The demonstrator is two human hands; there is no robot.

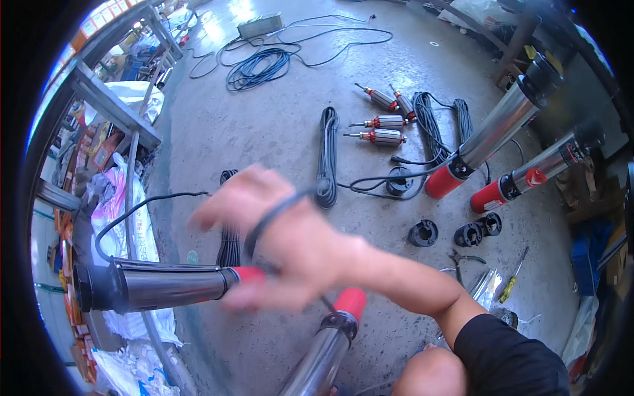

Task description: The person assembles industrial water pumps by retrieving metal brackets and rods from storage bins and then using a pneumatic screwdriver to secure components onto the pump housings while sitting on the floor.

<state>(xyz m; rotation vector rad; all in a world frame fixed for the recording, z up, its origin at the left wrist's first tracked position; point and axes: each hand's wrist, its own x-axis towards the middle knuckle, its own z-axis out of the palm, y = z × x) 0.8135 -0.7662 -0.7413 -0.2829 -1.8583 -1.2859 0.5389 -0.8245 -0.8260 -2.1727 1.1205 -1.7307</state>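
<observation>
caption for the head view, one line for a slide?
Blurred right hand handling a black cable over a steel submersible pump on a concrete workshop floor.

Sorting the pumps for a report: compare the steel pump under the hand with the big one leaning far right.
The near pump lies flat, held by the blurred right hand with a black cable across it. The far pump leans tilted, untouched. Both are steel tubes with red ends.

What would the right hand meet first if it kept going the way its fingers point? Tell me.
Probably the steel pump tube: the blurred right hand points left, fingers just above it. Depth is unclear.
</observation>
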